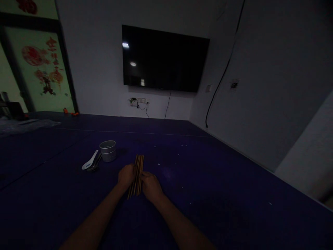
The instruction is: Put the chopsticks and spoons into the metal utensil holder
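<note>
A bundle of several wooden chopsticks point(138, 164) lies on the dark blue surface point(208, 194), pointing away from me. My left hand point(126, 176) presses against the bundle's left side, fingers curled over it. On the bundle's right side sits my right hand point(150, 185), its fingers closed against the sticks. The sticks' near ends poke out between my wrists.
A small metal pot point(108, 150) stands to the left of the chopsticks. Next to it lie a white spoon point(90, 161) and dark metal cutlery point(95, 164). A black screen point(163, 59) hangs on the far wall. Small white specks dot the surface.
</note>
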Tool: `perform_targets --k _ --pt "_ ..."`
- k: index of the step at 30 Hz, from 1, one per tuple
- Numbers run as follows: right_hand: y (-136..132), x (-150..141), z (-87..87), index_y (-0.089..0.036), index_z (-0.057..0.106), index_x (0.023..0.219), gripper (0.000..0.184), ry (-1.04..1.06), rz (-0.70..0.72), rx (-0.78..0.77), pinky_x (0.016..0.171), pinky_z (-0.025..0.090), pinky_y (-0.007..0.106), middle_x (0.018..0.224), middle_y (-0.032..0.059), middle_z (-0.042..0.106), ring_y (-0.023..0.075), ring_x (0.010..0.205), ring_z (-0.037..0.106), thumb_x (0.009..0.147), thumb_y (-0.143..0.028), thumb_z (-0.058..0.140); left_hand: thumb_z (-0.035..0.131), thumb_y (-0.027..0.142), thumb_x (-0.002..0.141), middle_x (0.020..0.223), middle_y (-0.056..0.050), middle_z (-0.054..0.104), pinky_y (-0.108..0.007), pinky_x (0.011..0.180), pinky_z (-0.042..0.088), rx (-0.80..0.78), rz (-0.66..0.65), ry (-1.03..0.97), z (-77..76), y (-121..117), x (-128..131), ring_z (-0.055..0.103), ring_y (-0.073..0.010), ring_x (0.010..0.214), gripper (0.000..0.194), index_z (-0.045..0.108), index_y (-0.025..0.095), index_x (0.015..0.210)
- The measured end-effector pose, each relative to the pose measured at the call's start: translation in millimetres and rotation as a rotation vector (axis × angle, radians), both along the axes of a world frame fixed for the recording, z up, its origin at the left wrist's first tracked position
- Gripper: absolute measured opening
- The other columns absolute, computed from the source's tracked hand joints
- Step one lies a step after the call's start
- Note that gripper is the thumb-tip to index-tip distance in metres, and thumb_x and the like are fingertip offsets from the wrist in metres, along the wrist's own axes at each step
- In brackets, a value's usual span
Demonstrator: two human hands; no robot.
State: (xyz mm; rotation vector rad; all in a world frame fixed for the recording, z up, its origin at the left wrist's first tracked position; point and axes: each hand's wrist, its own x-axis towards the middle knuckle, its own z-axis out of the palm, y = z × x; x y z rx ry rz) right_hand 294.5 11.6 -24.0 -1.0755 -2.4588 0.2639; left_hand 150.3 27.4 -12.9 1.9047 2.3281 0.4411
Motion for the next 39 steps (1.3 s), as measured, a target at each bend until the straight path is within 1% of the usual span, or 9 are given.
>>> perform_targets --k 3,8,13,17,20,25,28,32,39 --pt "0.2 -0.4 -0.3 -0.018 0.063 0.098 0.038 0.013 0.004 0.012 0.092 0.038 0.028 0.109 0.0075 0.062 0.0177 0.105 0.053 0.073 -0.002 0.040 0.032 0.029 0.087 0.098 -0.011 0.067 -0.027 0.073 0.045 0.011 0.023 -0.020 1.4 1.2 -0.4 0.062 -0.0206 0.092 0.034 0.062 0.017 0.101" --pt "1.1 -0.6 -0.4 -0.019 0.064 0.100 0.040 0.028 0.004 0.001 0.092 0.038 0.028 0.109 0.0069 0.062 0.0176 0.107 0.053 0.074 -0.001 0.039 0.034 0.031 0.087 0.103 -0.008 0.066 -0.026 0.076 0.043 0.033 0.003 -0.043 3.5 0.6 -1.1 0.061 -0.0199 0.097 0.034 0.062 0.021 0.103" --pt "0.3 0.7 1.0 -0.018 0.056 0.115 0.047 0.053 -0.007 0.015 0.094 0.037 0.030 0.119 0.0083 0.057 0.0173 0.113 0.049 0.076 -0.002 0.037 0.036 0.033 0.087 0.105 -0.007 0.066 -0.024 0.075 0.043 0.029 -0.030 -0.072 3.0 -1.7 -1.4 0.060 -0.0185 0.097 0.034 0.063 0.021 0.105" --pt "-0.7 1.2 -0.7 -0.018 0.051 0.122 0.047 0.011 -0.032 0.013 0.097 0.035 0.036 0.126 0.0083 0.052 0.0205 0.119 0.043 0.079 -0.006 0.036 0.037 0.033 0.086 0.106 -0.007 0.066 -0.024 0.074 0.043 0.017 -0.067 -0.074 3.3 -4.2 0.0 0.060 -0.0189 0.097 0.034 0.062 0.023 0.108" --pt "-0.1 1.0 -3.2 -0.020 0.050 0.122 0.045 -0.013 -0.027 0.005 0.098 0.034 0.039 0.129 0.0079 0.050 0.0219 0.120 0.042 0.081 -0.009 0.036 0.037 0.033 0.086 0.107 -0.007 0.065 -0.025 0.074 0.043 0.027 -0.084 -0.073 3.1 -4.9 0.4 0.060 -0.0191 0.096 0.036 0.060 0.024 0.111" --pt "1.7 1.5 -4.6 -0.023 0.052 0.121 0.041 0.000 -0.011 0.005 0.099 0.033 0.039 0.127 0.0066 0.051 0.0213 0.121 0.041 0.084 -0.012 0.038 0.037 0.034 0.086 0.104 -0.007 0.066 -0.025 0.074 0.043 0.019 -0.098 -0.071 -0.1 -3.1 0.9 0.061 -0.0184 0.095 0.034 0.061 0.025 0.109" --pt "2.2 2.0 -5.3 -0.022 0.051 0.121 0.039 0.037 -0.005 -0.006 0.099 0.033 0.039 0.126 0.0073 0.053 0.0204 0.119 0.043 0.085 -0.016 0.039 0.036 0.034 0.086 0.101 -0.008 0.067 -0.024 0.072 0.044 0.014 -0.088 -0.057 -1.3 -2.9 2.7 0.062 -0.0180 0.092 0.034 0.062 0.024 0.105" --pt "2.6 2.1 -6.5 -0.020 0.051 0.122 0.038 0.064 -0.019 -0.017 0.098 0.033 0.039 0.124 0.0091 0.054 0.0222 0.120 0.043 0.085 -0.020 0.042 0.034 0.034 0.086 0.098 -0.008 0.067 -0.024 0.068 0.044 0.020 -0.091 -0.033 -0.2 -5.3 5.3 0.063 -0.0186 0.088 0.034 0.063 0.022 0.101" --pt "0.6 2.4 -3.5 -0.019 0.052 0.120 0.037 0.062 -0.030 -0.029 0.099 0.033 0.039 0.125 0.0082 0.054 0.0233 0.120 0.042 0.085 -0.022 0.041 0.032 0.034 0.087 0.098 -0.007 0.067 -0.023 0.068 0.043 0.041 -0.095 -0.033 0.0 -7.5 5.7 0.063 -0.0171 0.087 0.034 0.061 0.023 0.103"
